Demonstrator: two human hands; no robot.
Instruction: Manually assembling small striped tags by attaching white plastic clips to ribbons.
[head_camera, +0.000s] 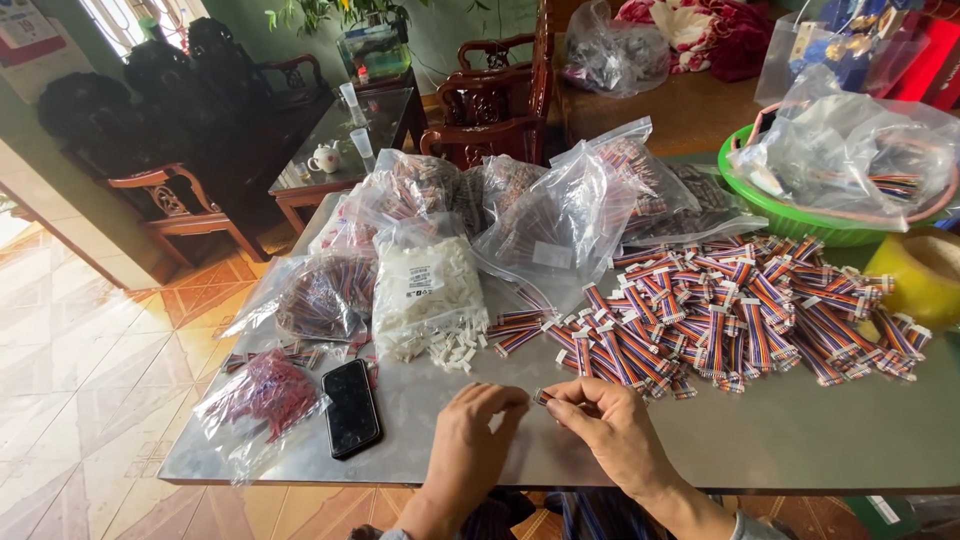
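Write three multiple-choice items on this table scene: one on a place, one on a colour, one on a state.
1. Where does the phone lie?
A. left of the hands
B. in the basin
C. on a chair

2. What colour is the basin?
A. red
B. green
C. blue

3. How is the bag of white connectors?
A. sealed
B. folded flat
C. open, pieces spilled out

Answers: 1 A, it lies on the table left of the left hand. 2 B, its rim is green. 3 C, loose white pieces lie at its mouth.
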